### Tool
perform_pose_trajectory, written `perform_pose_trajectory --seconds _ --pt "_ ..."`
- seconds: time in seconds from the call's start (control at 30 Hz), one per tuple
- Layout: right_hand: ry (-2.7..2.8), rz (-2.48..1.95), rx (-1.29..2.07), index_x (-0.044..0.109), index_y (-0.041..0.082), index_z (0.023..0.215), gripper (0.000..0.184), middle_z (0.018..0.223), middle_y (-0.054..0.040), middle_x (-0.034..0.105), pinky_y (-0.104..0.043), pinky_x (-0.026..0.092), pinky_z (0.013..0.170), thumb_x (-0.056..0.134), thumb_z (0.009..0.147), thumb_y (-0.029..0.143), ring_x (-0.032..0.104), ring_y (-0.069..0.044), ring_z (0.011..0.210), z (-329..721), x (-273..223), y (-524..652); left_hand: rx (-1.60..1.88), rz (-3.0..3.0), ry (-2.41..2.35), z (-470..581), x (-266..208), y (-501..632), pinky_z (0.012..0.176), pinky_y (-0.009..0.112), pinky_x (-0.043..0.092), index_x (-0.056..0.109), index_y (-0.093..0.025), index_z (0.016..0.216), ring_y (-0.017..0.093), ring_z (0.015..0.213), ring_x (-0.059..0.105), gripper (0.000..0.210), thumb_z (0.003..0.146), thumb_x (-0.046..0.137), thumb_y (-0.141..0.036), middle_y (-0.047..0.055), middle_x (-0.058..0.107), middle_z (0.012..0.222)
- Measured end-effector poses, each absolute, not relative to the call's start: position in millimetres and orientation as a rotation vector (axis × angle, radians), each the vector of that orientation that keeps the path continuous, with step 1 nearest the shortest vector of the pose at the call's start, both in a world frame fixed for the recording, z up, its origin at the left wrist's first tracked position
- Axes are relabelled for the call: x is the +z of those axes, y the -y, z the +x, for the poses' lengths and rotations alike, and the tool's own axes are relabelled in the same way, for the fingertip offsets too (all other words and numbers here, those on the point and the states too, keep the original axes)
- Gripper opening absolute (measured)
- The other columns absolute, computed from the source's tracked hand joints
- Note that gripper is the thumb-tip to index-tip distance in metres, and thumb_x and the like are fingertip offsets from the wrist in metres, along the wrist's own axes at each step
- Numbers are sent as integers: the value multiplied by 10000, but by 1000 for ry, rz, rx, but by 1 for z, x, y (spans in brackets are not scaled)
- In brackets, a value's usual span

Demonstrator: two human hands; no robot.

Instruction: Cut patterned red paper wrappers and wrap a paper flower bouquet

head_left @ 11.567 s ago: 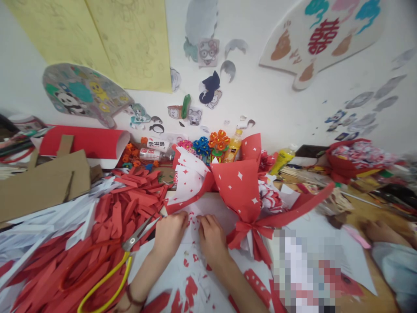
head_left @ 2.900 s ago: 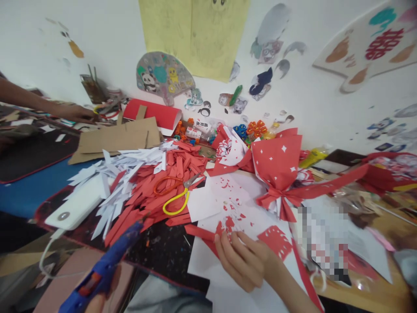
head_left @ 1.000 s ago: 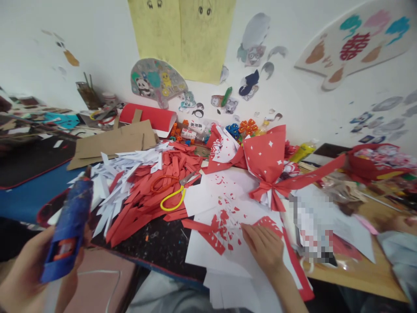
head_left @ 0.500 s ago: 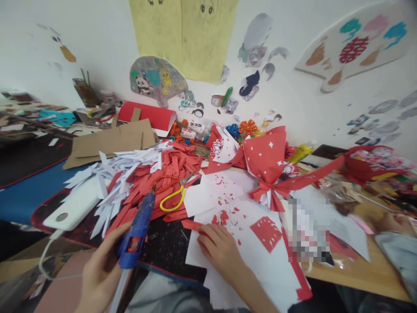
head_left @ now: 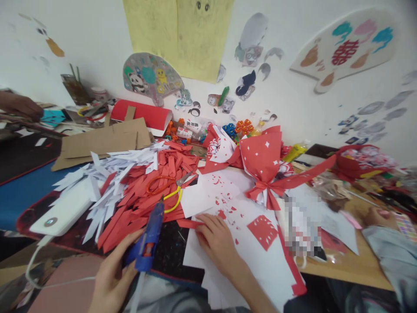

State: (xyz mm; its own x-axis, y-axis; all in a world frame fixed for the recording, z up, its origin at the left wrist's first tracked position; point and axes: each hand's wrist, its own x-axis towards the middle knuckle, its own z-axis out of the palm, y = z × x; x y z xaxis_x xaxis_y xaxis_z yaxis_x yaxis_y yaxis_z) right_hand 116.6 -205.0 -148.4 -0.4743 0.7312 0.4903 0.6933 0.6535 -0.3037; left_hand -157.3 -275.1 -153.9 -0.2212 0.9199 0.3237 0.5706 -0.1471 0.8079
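My left hand (head_left: pixel 112 271) is wrapped round a blue hot glue gun (head_left: pixel 153 234), whose nozzle points up and away from me. A pale glue stick runs out of its back end. On the white paper sheets (head_left: pixel 234 274), my right hand (head_left: pixel 221 248) pinches a folded red paper strip (head_left: pixel 188 224) by its right end. Just past the nozzle lie scissors (head_left: pixel 174 202) with yellow and orange handles, on a heap of red folded paper pieces (head_left: pixel 143 200). White folded paper pieces (head_left: pixel 107 191) are piled left of them.
A white power bank (head_left: pixel 61 213) with a cable lies at the left. Behind the papers stands a red paper-wrapped bouquet (head_left: pixel 262 156). Cardboard (head_left: pixel 100 139) lies at the back left. Another person's hand (head_left: pixel 379 217) rests at the right; a further hand (head_left: pixel 21 106) is at far left.
The glue gun in my left hand has moved slightly right, closer to my right hand. A person's hand has come into view at the far left. The view has shifted a little.
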Motion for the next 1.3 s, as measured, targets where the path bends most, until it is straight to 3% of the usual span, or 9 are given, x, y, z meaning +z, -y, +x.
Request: perform_pose_trajectory --seconds 0.17,0.27,0.4,0.63,0.9,1.1,1.2,1.3 --pt "1770 -1323 672 680 206 824 65 1225 -90 659 -428 419 1010 616 839 205 584 -236 1151 132 -137 162 1119 2085 -1599 -140 -160 259 955 325 530 552 -244 1309 228 1120 638 412 909 521 -337 84 668 1234" --pt "1683 -1364 778 700 198 830 103 1189 -105 681 -384 485 891 620 811 260 628 -237 1071 134 -137 121 983 2226 -1566 -125 -160 244 876 307 547 495 -252 1368 207 1042 640 433 939 483 -310 86 666 1151" --pt "1664 -1378 930 719 182 757 119 926 -82 754 -348 508 802 656 747 282 679 -216 849 126 -146 74 913 2371 -1628 -113 -165 230 801 332 549 531 -195 1341 216 907 632 429 939 482 -338 87 669 1001" --pt "1655 -1340 1139 713 144 696 193 666 -39 710 -267 474 630 666 708 331 624 -156 627 117 -146 49 925 2415 -1674 -113 -175 228 821 320 523 515 -205 1350 212 946 619 433 938 494 -335 80 671 1059" --pt "1643 -1337 1144 726 142 679 154 656 -50 713 -263 472 591 702 662 292 623 -165 617 121 -126 63 962 2410 -1615 -114 -176 228 809 303 515 477 -235 1386 212 957 615 466 927 522 -301 78 664 1080" --pt "1621 -1279 1020 708 157 764 173 769 -60 715 -281 508 628 696 723 324 641 -170 666 143 -72 103 1144 2329 -1511 -124 -168 247 868 288 489 358 -266 1451 191 1007 585 543 931 481 -172 78 609 1119" --pt "1674 -1127 932 700 173 791 122 871 -62 705 -272 536 680 685 772 292 650 -165 754 135 -47 138 1263 2272 -1622 -145 -160 271 852 312 486 346 -296 1455 204 991 584 571 915 471 -157 81 581 1160" --pt "1752 -990 994 699 188 807 61 856 -37 690 -230 540 649 650 807 224 632 -126 710 100 -44 175 1430 2106 -1888 -179 -152 307 790 332 493 425 -311 1403 235 978 581 535 884 523 -227 81 575 1159"
